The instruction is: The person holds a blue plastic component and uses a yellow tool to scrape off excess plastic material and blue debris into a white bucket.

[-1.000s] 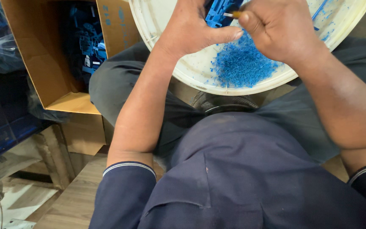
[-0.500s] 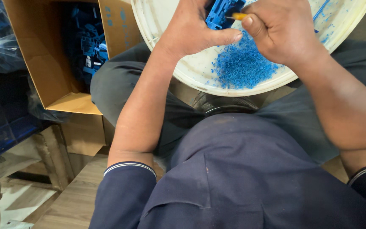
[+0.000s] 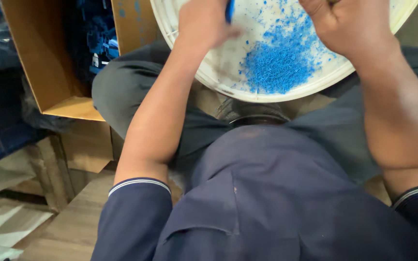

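Head view: a blue plastic part (image 3: 230,9) is clamped in the left hand (image 3: 204,24) over the white round tray (image 3: 228,79) resting on the lap, so blue shavings (image 3: 276,65) are caught there. The right hand (image 3: 349,26) is curled; its contents cannot be told. Compared with earlier, the hands are now apart. A cardboard box (image 3: 49,72) of blue parts stands left.

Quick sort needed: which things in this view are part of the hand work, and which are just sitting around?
In use:
- left hand, closed on a blue plastic part
- right hand, over the tray; grip hidden
- white round tray on the lap
- blue shavings piled in the tray

Lying about:
- cardboard box of blue parts, to the person's left
- wooden floor
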